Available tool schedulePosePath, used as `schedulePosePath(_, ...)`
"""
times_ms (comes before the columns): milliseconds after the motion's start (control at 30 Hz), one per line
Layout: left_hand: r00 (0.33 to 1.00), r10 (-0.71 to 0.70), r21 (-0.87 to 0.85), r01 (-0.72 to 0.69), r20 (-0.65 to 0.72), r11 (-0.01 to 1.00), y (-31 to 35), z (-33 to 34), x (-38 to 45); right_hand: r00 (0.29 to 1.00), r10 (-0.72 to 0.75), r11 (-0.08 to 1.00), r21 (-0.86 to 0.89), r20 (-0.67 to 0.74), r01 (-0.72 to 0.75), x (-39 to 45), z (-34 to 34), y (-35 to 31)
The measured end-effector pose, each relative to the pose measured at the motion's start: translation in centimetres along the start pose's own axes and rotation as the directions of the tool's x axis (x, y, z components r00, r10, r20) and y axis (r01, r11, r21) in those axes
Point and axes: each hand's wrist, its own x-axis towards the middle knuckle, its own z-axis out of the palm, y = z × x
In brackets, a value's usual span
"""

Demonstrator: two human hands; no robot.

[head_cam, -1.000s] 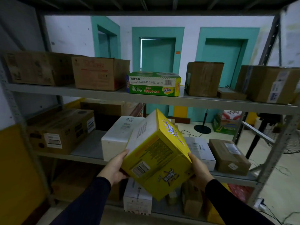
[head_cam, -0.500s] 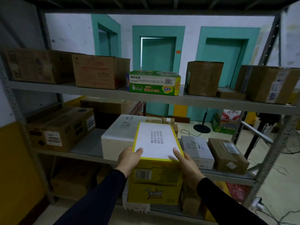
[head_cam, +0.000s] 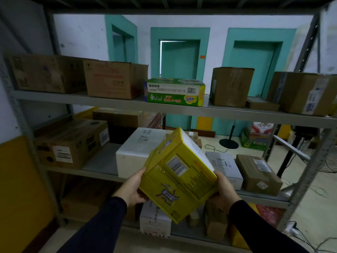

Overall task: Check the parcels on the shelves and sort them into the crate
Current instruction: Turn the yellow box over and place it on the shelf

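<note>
I hold a yellow carton (head_cam: 177, 177) tilted in front of the middle shelf, its barcode face turned toward me and a white face up to the right. My left hand (head_cam: 133, 189) grips its lower left side. My right hand (head_cam: 223, 189) grips its lower right side. Behind it on the middle shelf (head_cam: 98, 164) lie a white box (head_cam: 135, 154), a pale grey parcel (head_cam: 225, 166) and a brown parcel (head_cam: 258, 174). No crate is in view.
The top shelf (head_cam: 113, 104) carries several brown cartons and a green carton (head_cam: 175, 92). A taped brown carton (head_cam: 73, 143) sits at middle left. More boxes stand on the bottom shelf. Steel uprights (head_cam: 308, 176) frame the rack. Cables and a stand base (head_cam: 228, 143) lie on the floor beyond.
The yellow carton was level with its white face up half a second ago; both hands have since tipped it so the barcode side faces me.
</note>
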Motion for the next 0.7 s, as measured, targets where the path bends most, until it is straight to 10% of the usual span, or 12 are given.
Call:
schedulePosePath(233, 0.984, 0.163, 0.097, -0.156, -0.069, 0.983, 1.0, 0.3, 1.0, 0.956, -0.293, 0.836, -0.49, -0.016, 0.248, -0.3, -0.9, -0.3)
schedulePosePath(700, 0.865, 0.502, 0.629, -0.383, -0.013, 0.676, 1.1, 1.7, 0.5, 0.975, -0.122, 0.929, -0.325, 0.186, 0.178, -2.7, 2.2, 0.5)
